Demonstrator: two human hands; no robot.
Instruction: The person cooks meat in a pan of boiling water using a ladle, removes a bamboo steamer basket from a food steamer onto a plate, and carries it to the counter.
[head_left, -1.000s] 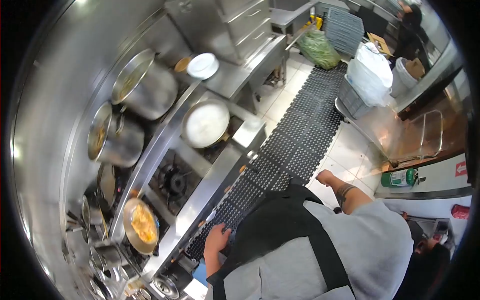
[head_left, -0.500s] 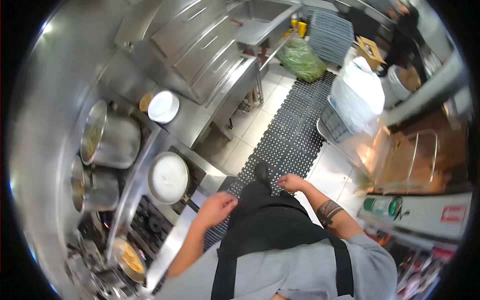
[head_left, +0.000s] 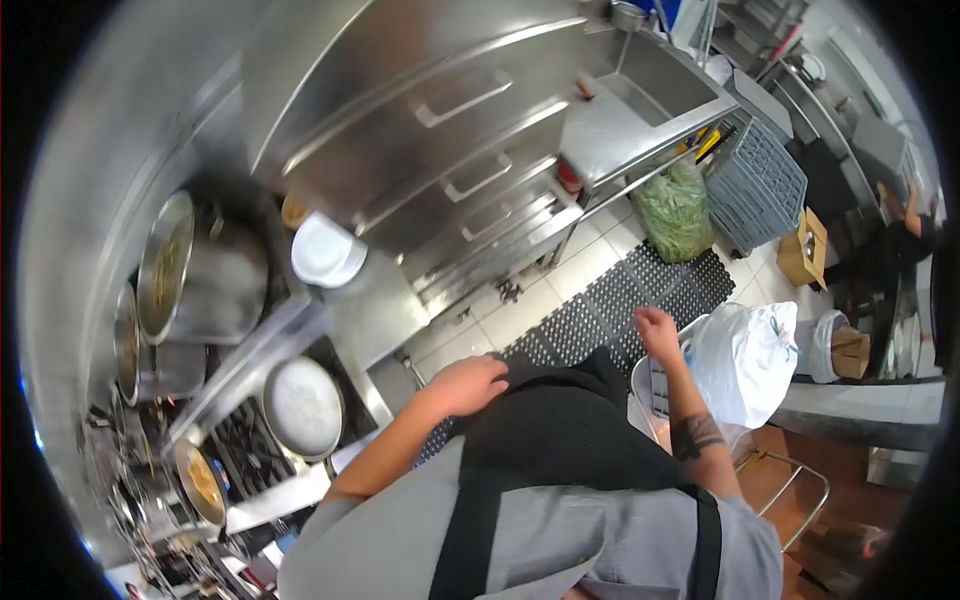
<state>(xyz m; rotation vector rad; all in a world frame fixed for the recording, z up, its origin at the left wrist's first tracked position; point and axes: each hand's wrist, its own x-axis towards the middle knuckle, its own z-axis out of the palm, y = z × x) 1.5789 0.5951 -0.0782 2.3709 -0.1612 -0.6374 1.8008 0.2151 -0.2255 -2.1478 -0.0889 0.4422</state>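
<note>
The wide frying pan (head_left: pixel 303 410) sits on the stove (head_left: pixel 245 450), apart from the left hand (head_left: pixel 470 385). It looks white inside; I can't tell if that is food. The small frying pan (head_left: pixel 203 482) has yellow food in it. So food seems to be in that pan, but none shows on the stacked white dishes (head_left: pixel 327 250). Both hands are loose, fingers bent, with nothing showing in them. The left is by the black apron (head_left: pixel 570 435), the right hand (head_left: pixel 657 335) near the white plastic bag (head_left: pixel 745 365).
</note>
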